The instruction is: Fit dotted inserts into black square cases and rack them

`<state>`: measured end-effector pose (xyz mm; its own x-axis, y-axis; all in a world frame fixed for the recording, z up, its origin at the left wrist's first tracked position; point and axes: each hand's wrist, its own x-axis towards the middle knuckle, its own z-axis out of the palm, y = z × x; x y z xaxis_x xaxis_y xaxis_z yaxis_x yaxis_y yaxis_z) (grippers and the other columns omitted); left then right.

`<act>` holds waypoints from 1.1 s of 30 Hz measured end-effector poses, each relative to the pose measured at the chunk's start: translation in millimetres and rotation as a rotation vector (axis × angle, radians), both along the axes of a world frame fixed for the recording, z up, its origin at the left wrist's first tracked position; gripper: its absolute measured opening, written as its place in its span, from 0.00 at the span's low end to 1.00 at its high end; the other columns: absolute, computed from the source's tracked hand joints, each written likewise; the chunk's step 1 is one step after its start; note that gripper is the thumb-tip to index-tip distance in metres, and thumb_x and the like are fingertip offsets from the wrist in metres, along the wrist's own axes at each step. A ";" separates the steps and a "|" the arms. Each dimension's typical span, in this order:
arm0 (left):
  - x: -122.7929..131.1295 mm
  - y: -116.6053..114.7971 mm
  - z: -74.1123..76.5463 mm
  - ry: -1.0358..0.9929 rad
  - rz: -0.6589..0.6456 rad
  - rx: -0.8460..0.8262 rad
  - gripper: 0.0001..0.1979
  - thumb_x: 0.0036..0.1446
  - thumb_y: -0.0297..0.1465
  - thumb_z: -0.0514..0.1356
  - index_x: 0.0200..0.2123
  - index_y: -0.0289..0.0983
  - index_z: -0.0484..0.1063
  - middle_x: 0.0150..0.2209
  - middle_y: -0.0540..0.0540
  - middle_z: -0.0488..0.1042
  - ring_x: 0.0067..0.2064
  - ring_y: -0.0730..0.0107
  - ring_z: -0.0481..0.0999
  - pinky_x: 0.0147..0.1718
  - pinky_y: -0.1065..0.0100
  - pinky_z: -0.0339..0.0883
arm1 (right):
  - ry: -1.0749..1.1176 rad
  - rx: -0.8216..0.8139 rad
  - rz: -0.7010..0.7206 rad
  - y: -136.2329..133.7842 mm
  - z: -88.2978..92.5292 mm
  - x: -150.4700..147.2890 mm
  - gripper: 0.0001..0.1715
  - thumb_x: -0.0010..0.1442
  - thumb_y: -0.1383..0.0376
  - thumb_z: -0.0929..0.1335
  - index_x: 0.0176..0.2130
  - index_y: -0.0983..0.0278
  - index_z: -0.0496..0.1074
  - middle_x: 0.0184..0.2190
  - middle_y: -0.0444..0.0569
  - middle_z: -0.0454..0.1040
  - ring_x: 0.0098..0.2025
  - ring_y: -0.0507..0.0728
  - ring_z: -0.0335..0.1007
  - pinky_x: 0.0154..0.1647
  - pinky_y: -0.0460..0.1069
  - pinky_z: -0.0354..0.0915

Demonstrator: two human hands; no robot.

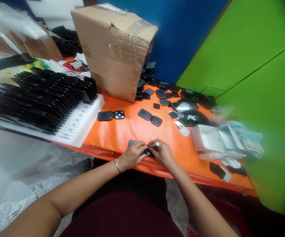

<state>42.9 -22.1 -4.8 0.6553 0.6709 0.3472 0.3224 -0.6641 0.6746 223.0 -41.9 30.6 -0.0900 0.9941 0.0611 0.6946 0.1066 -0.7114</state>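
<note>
My left hand (132,156) is closed on a black hinged plate (131,143) near the table's front edge, its fingers covering much of the piece. Over the right end of that plate, my right hand (164,154) pinches a slim stick-like tool with a white round end (157,144); its exact kind is unclear. Small pale dots show on the plate beneath my fingertips. Farther back lie two similar unfolded plates: a hinged plate with white dots (106,116) to the left and a hinged plate with a dark square end (145,114) nearer the middle.
On the left, a white foam tray (83,131) holds rows of black plates (46,95). A tall cardboard box (115,52) stands behind. Loose black pieces (189,115) lie heaped at the right rear, beside an open white box (202,138). Blue and green panels (260,65) border the orange table.
</note>
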 end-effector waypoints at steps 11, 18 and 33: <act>0.5 0.6 -5.9 -0.045 0.008 0.034 0.10 0.62 0.31 0.56 0.45 0.36 0.69 0.49 0.42 0.68 0.54 0.65 0.67 0.54 0.60 0.65 | 0.011 -0.159 -0.020 14.7 7.9 0.4 0.05 0.49 0.72 0.67 0.28 0.64 0.73 0.27 0.48 0.77 0.29 0.56 0.74 0.31 0.48 0.68; 1.4 2.6 -2.4 -0.014 0.020 -0.019 0.06 0.61 0.30 0.57 0.40 0.35 0.68 0.45 0.42 0.69 0.50 0.64 0.69 0.51 0.61 0.66 | 0.195 -0.349 0.059 5.6 10.4 -5.3 0.03 0.49 0.68 0.69 0.26 0.65 0.74 0.20 0.43 0.72 0.23 0.53 0.68 0.23 0.45 0.61; 0.4 1.5 -2.1 0.029 0.003 -0.011 0.15 0.60 0.32 0.58 0.50 0.39 0.64 0.49 0.43 0.67 0.52 0.63 0.68 0.53 0.60 0.64 | 1.213 -0.403 -0.365 -4.1 -1.9 16.1 0.15 0.41 0.68 0.77 0.33 0.64 0.76 0.27 0.46 0.76 0.28 0.51 0.73 0.32 0.45 0.70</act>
